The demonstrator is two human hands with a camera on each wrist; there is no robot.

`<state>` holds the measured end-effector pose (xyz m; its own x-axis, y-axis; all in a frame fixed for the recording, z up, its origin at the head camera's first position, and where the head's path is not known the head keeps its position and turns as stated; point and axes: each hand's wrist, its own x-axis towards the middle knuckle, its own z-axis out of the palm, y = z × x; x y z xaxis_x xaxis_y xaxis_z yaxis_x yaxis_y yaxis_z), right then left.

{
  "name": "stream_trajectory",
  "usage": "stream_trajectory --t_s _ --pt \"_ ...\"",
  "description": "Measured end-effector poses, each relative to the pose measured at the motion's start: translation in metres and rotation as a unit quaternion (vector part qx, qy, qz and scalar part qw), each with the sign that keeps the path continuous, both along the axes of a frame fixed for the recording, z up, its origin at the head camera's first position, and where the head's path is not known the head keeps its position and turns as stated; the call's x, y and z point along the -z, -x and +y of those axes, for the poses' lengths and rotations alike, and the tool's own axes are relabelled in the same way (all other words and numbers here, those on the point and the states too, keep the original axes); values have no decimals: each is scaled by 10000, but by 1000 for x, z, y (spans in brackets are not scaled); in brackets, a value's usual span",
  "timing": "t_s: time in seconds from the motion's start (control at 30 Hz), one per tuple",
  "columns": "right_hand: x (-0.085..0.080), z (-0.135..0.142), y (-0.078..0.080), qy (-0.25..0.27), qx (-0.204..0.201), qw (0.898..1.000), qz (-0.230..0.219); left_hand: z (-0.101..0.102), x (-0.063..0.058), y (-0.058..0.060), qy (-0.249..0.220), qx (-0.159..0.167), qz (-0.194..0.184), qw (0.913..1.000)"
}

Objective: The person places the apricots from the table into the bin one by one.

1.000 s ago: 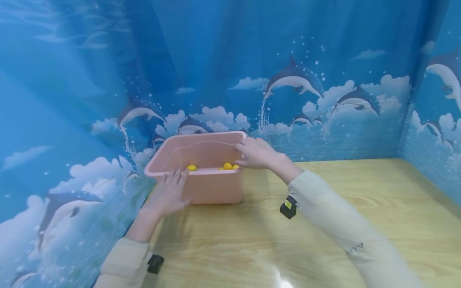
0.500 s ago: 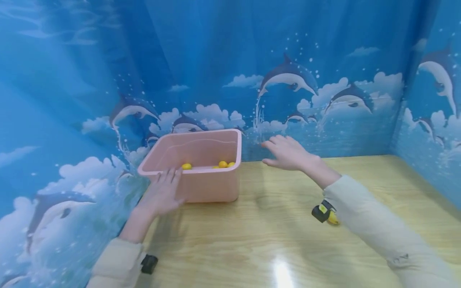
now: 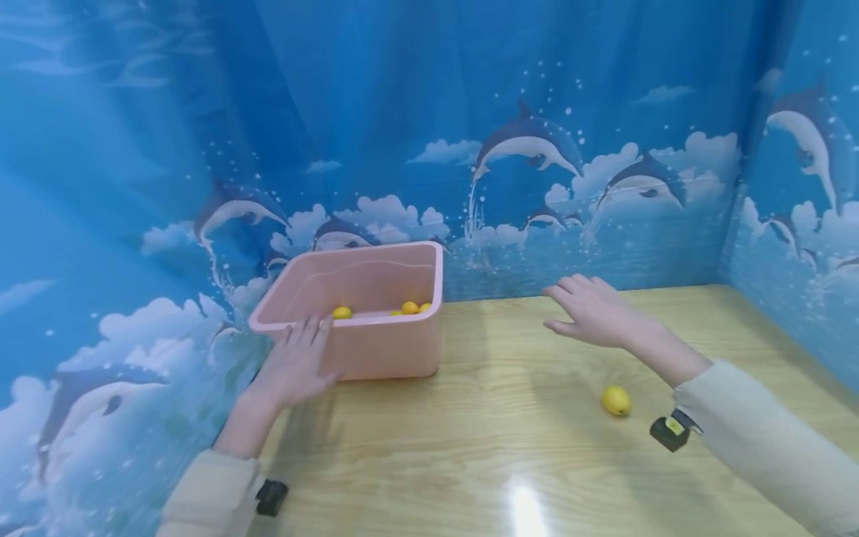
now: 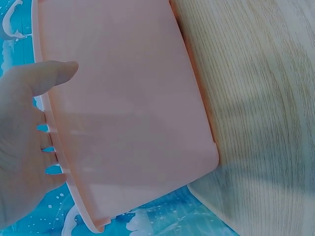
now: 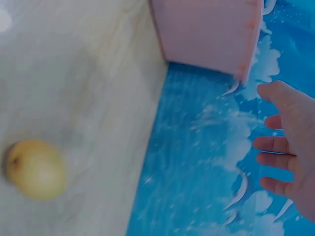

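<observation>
A pink plastic bin [image 3: 385, 350] stands on the table at the back left. My left hand [image 3: 295, 369] rests at its near rim, fingertips just over the edge and thumb spread apart along the outer wall; in the left wrist view the fingertips of that left hand [image 4: 22, 142] are hidden behind the rim. Inside the bin lie a lemon [image 3: 342, 312], an orange-yellow fruit [image 3: 410, 307] and other partly hidden yellow fruit. To the right, my right hand [image 3: 593, 309] hovers with extended fingers and nothing in it. A single lemon [image 3: 616, 400] lies on the table below it.
The wood-grain table [image 3: 429, 462] runs back to a blue dolphin-print curtain [image 3: 376, 112], which also hangs along the left and right sides. The bin's back is close to the curtain. Small black wrist cameras [image 3: 669, 431] hang below both sleeves.
My right hand has moved away from the bin's right rim, out to the right. The lone lemon, formerly hidden by the right sleeve, shows fully. My left hand stays at the rim.
</observation>
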<state>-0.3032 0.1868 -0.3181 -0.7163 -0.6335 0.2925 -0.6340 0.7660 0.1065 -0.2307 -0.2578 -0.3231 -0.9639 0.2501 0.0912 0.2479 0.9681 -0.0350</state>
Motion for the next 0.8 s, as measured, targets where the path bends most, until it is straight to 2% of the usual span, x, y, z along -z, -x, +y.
stream_trajectory --t_s 0.3,0.47,0.8 --pt "36 43 -11 309 -87 9992 237 2 1 -2 -101 -62 -80 9999" --pt "53 57 -16 125 -31 9992 380 1 1 0 -26 -68 -53 10000" --pt "84 77 -32 -285 58 9995 91 -1 2 0 37 -55 -33 10000"
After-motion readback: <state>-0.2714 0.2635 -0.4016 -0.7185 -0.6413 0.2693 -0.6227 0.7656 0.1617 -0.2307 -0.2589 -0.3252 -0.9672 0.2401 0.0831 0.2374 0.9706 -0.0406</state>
